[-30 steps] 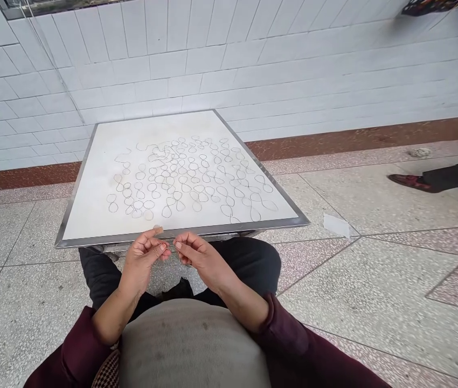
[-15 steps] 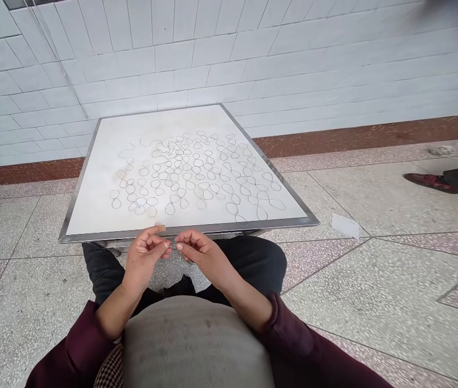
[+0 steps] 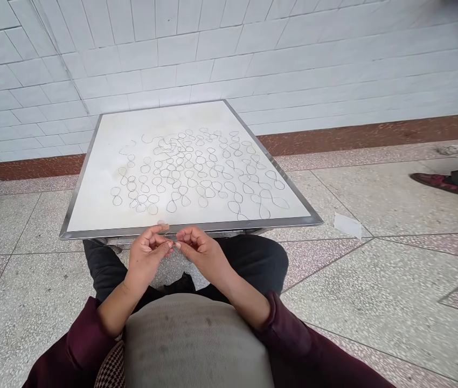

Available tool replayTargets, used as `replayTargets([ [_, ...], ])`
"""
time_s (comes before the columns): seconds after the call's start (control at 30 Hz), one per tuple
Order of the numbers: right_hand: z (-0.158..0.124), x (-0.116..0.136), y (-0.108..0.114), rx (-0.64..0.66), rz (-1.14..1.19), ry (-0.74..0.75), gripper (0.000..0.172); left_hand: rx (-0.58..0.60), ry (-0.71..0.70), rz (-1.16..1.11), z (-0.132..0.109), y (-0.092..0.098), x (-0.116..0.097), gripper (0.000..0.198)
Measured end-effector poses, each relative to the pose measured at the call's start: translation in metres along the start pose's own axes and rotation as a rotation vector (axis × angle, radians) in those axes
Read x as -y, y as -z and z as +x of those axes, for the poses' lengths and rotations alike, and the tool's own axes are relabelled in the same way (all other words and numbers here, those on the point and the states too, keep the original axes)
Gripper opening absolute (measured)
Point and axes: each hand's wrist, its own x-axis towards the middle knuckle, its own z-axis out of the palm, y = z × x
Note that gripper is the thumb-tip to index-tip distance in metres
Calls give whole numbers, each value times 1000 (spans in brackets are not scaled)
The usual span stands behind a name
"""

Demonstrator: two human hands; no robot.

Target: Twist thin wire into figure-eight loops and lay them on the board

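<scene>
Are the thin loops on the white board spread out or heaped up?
Spread out: the thin loops lie scattered across the white board, many separately visible, some overlapping.

White worktop (image 3: 91,213) mid-frame, grey-rimmed, dark loops (image 3: 188,170) patterning it! Deep maroon sleeves (image 3: 75,345) lower left and lower right, black trousers (image 3: 261,258) between, brown-and-cream checked cloth (image 3: 111,369) bottom left, speckled grey-and-pink floor (image 3: 43,296), white wall (image 3: 213,54) up top, reddish-brown skirting (image 3: 334,134)!

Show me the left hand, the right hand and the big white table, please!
Left hand (image 3: 141,263): head view, middle of the hand.
Right hand (image 3: 211,261): head view, middle of the hand.
White table (image 3: 168,117): head view, bare top near its far edge.
</scene>
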Motion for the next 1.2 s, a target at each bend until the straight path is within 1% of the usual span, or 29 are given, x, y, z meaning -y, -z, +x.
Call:
replayTargets([
  [0.1, -1, 0, -1, -11, -31, 13, 18, -5, -19, 6, 0, 1, 2, 38],
  [0.23, -2, 1, 3, 12, -8, -23, 26, -27, -39, 2, 1, 5, 3, 39],
  [0.33, -3, 1, 3, 35, 15, -63, 23, -50, -37, -10, 1, 6, 3, 40],
  [0.43, -3, 0, 1, 25, 58, -60, 21, -44, -31, -11, 2, 6, 3, 42],
  [0.53, -3, 0, -1, 12, 97, -55, 20, -33, -28, -9, 2, 6, 4, 42],
  [0.77, 0, 1, -2, 63, 240, -139, 23, -22, -3, -19, 2, 7, 4, 41],
  [1.0, 2, 0, -2, 66, 328, -121, 30, -9, 40, -47, 2, 6, 0, 44],
  [1.2, 4, -3, -1, 111, 292, -118, 26, -5, 53, -40, 3, 8, 1, 46],
])
